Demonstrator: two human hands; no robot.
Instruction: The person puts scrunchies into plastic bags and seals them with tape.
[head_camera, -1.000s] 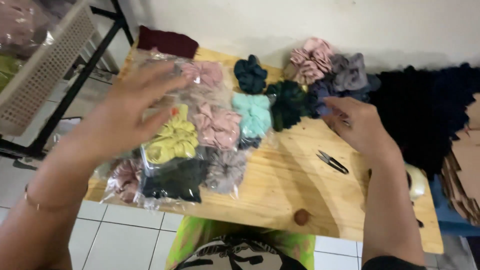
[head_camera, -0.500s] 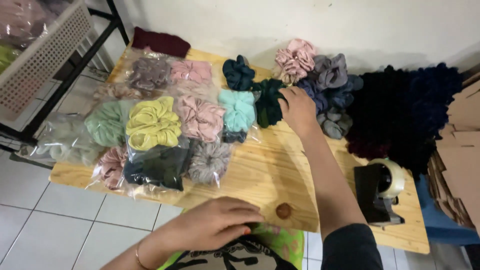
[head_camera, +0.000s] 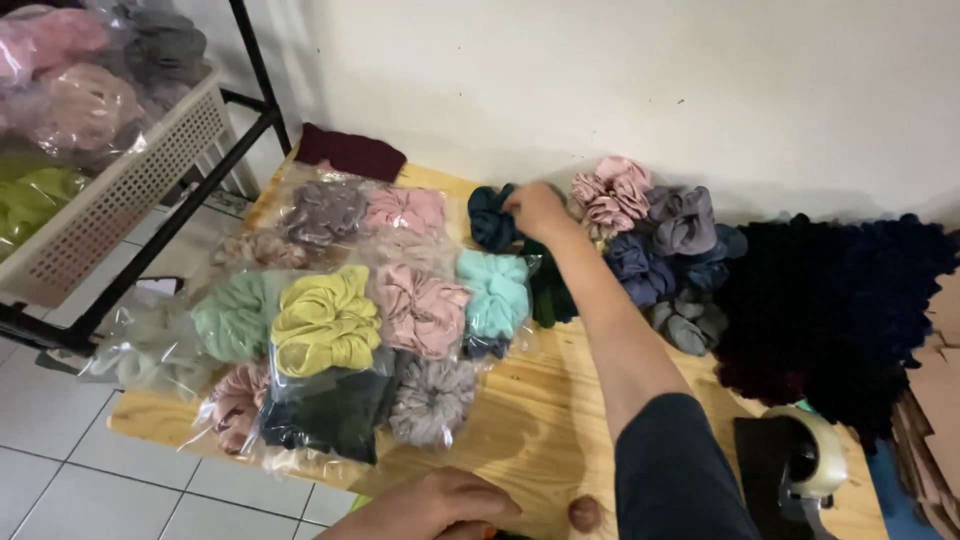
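While right hand (head_camera: 537, 208) grips dark teal scrunchie (head_camera: 492, 217) | bagged scrunchies (head_camera: 420, 310) beside | left hand (head_camera: 440, 505) curled, empty

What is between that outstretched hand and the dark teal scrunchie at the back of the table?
Nothing visible. The right hand already rests on the dark teal scrunchie, fingers against its right edge. The bagged aqua scrunchie lies nearer the person, out of the way.

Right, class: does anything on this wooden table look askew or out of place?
Yes. The bagged scrunchies are heaped unevenly, and several bags at the left overhang the wooden table edge. The right hand touches a dark teal scrunchie; the left hand rests at the near edge.
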